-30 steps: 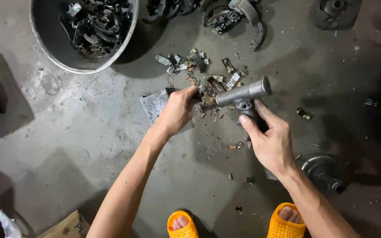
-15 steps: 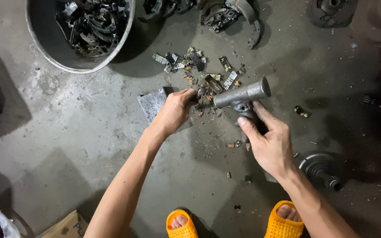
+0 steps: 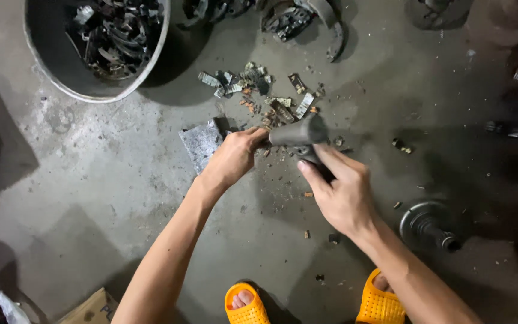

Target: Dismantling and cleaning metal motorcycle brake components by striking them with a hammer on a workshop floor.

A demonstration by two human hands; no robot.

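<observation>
Right hand gripped hammer; left hand pinched unseen piece on metal block. Chips lay broken; bucket part-filled.

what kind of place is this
Likely a scrap or metal repair workshop floor: a tub of metal scrap, broken metal bits on bare concrete, and a hammer in the right hand.

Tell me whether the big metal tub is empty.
No, the tub at top left holds a heap of dark metal scrap parts.
</observation>
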